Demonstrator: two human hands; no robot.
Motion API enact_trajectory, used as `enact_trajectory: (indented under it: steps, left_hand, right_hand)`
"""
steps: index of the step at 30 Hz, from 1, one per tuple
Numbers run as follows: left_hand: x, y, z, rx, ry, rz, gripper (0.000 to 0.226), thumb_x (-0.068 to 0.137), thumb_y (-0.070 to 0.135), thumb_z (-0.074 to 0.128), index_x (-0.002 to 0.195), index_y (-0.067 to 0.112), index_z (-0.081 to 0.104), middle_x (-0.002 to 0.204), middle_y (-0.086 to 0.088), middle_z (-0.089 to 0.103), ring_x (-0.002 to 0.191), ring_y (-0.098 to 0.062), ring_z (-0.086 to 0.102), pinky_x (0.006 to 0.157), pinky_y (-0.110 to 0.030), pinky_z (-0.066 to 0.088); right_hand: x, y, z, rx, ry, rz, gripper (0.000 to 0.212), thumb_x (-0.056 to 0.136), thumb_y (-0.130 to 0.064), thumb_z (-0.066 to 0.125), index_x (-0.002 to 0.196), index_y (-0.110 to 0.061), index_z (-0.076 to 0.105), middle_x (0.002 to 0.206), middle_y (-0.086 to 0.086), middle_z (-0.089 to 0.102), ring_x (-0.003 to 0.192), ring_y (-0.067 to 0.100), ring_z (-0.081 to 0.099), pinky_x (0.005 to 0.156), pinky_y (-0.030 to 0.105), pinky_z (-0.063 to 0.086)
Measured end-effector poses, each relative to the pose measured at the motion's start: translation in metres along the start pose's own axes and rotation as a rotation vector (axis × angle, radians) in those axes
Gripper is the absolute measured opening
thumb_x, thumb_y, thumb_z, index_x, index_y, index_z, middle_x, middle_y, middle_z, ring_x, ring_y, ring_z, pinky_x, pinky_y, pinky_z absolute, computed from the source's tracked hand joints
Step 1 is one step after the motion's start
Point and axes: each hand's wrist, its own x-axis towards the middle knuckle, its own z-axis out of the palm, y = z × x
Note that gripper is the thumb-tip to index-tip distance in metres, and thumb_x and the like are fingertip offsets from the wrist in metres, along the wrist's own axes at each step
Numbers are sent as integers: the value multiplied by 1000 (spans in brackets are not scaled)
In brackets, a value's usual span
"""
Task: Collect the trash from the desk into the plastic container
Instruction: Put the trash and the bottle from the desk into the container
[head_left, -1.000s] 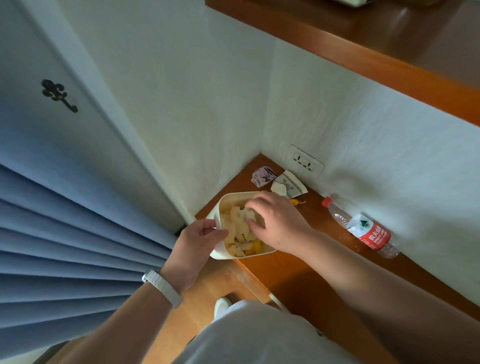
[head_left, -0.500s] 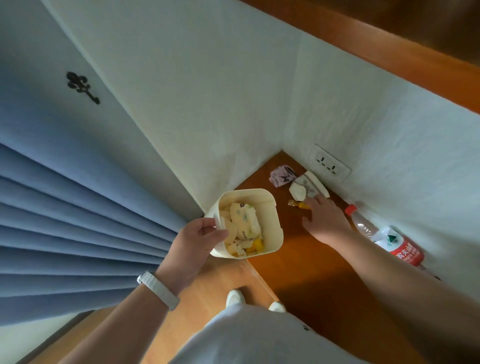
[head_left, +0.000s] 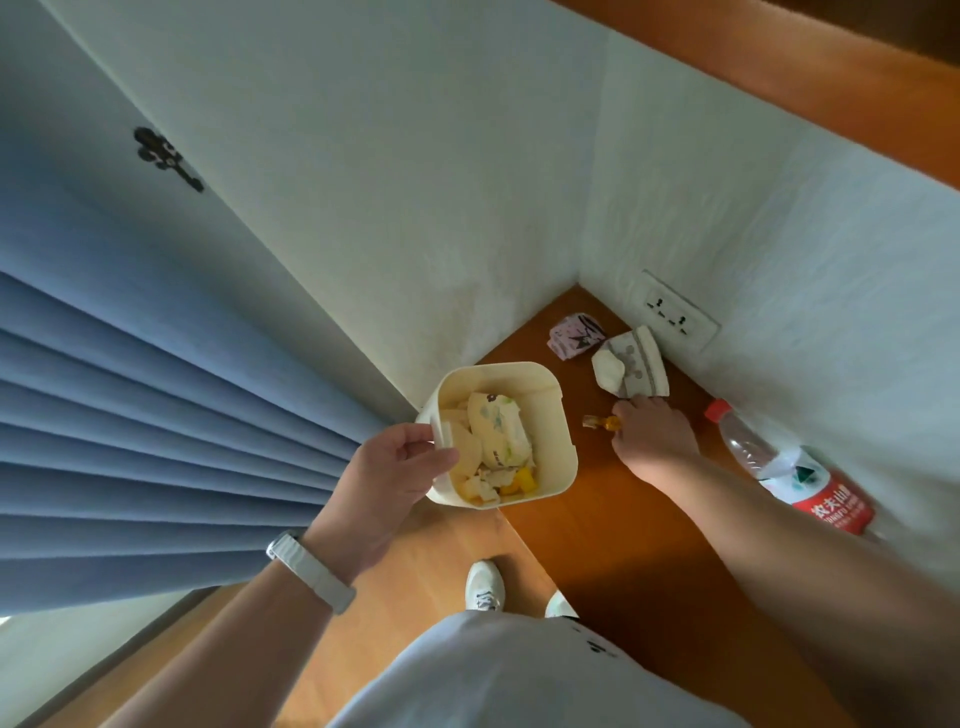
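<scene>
The left hand (head_left: 387, 480) grips the cream plastic container (head_left: 540, 384) by its near-left rim, thumb hooked over the edge and fingers wrapped beneath, holding it at the desk's outer edge, partly over the floor. A white watch band (head_left: 311, 569) circles that wrist, and blue pleated curtains (head_left: 130, 441) hang to the far left. Inside the container lie crumpled pale wrappers (head_left: 501, 431) with yellow scraps (head_left: 522, 480) at the near end. To its right, on the orange-brown desk (head_left: 587, 499), a small amber wrapper (head_left: 600, 422) lies just at the fingertips of the right hand (head_left: 652, 441), which rests knuckles-up on the wood with fingers curled down; whether they already pinch the wrapper cannot be told, since the hand hides its own fingertips. Beyond that hand, toward the corner, sit a pink and black crumpled packet (head_left: 574, 336) and, beside it, a grey and white torn package (head_left: 631, 364) with a white wad at its left end, nearly touching the fingers. A wall socket (head_left: 675, 314) is set in the white wall just behind them. Farther right, a clear water bottle (head_left: 789, 467) with red cap and red label lies on its side along the wall, near the right forearm. White shoes (head_left: 485, 584) show on the wooden floor below.
</scene>
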Motion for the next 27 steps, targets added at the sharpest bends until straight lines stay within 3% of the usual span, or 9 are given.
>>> enact_trajectory:
  steps: [3, 6, 10, 12, 16, 18, 20, 23, 27]
  left_hand:
    - [-5, -1, 0, 31, -3, 16, 17, 90, 9, 74, 106, 9, 71, 87, -5, 74, 66, -12, 62, 59, -20, 49]
    - [-10, -4, -3, 41, -3, 19, 18, 89, 9, 74, 107, 9, 70, 87, -6, 74, 70, -14, 66, 68, -22, 55]
    - [-15, -7, -5, 68, -11, 38, 19, 91, 8, 72, 109, 4, 68, 65, 2, 63, 41, 0, 50, 40, -9, 37]
    - [-15, -7, -7, 53, -26, 35, 19, 91, 5, 71, 110, 1, 66, 60, 2, 58, 34, 1, 45, 35, -9, 33]
    - [-14, -7, -8, 56, -99, 31, 23, 91, 6, 72, 112, 0, 66, 73, -6, 62, 40, 0, 52, 37, -10, 36]
    - [-12, -7, -6, 60, -136, 40, 24, 89, 9, 75, 111, 4, 67, 88, -17, 69, 58, -7, 62, 48, -14, 46]
    - [-8, -8, -4, 47, -149, 53, 27, 85, 12, 79, 109, 7, 69, 103, -21, 74, 79, -21, 69, 69, -28, 56]
    - [-6, -6, 2, 31, -179, 62, 44, 72, 23, 84, 110, 8, 69, 108, -19, 75, 102, -36, 73, 96, -46, 58]
    - [-2, -5, 5, 32, -217, 65, 29, 84, 16, 80, 110, 11, 69, 108, -15, 77, 107, -32, 72, 100, -44, 57]
  right_hand:
    - [-8, -2, 1, 54, -43, 15, 22, 95, -25, 46, 114, -20, 55, 103, -1, 54, 94, 18, 52, 79, 37, 49]
    - [-19, -5, -4, 111, -6, 29, 20, 95, -26, 47, 113, -21, 56, 98, -3, 54, 89, 16, 53, 75, 36, 50]
    - [-38, -14, -22, 211, 98, 55, 18, 96, -31, 48, 108, -22, 57, 91, -7, 55, 82, 13, 57, 71, 37, 55]
    - [-50, -22, -38, 259, 173, 58, 16, 95, -33, 50, 102, -22, 58, 85, -9, 56, 76, 11, 58, 65, 36, 56]
    - [-79, -43, -77, 405, 371, 5, 17, 92, -35, 59, 103, -23, 60, 87, -10, 61, 71, 9, 59, 58, 34, 55]
    - [-93, -53, -95, 495, 465, -30, 23, 91, -34, 63, 109, -20, 61, 89, -10, 61, 71, 8, 58, 57, 29, 52]
    - [-107, -64, -110, 555, 517, -87, 23, 90, -32, 65, 108, -18, 62, 87, -10, 60, 70, 6, 56, 55, 20, 45]
    - [-122, -78, -120, 593, 496, -206, 18, 89, -28, 67, 102, -17, 62, 84, -10, 60, 71, 4, 56, 58, 18, 46]
    - [-127, -91, -112, 518, 439, -298, 17, 88, -31, 66, 98, -17, 62, 84, -8, 62, 70, 7, 58, 59, 28, 53]
